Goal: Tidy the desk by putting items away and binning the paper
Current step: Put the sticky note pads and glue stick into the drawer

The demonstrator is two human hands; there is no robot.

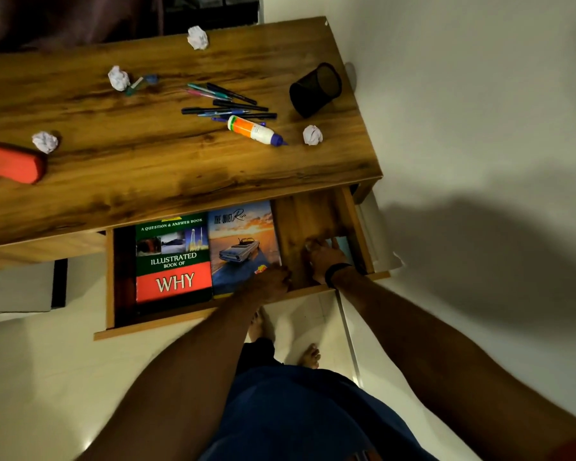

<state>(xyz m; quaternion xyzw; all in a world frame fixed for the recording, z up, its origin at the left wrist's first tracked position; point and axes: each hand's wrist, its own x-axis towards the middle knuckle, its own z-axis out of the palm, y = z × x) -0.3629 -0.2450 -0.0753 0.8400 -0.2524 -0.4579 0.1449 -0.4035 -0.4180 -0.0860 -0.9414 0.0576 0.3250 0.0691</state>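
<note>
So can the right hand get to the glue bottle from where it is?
Probably yes. The right hand is down in the open drawer, but nothing stands over the glue bottle on the desk.

Wood-grain brown desk (147, 168); white paper balls (312, 135); red-orange case (10, 163); black mesh pen cup (315, 89).

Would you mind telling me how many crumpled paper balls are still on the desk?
4: one at the far edge, one far left by small clips, one beside the red case, one near the glue bottle's tip. None seem hidden.
</note>
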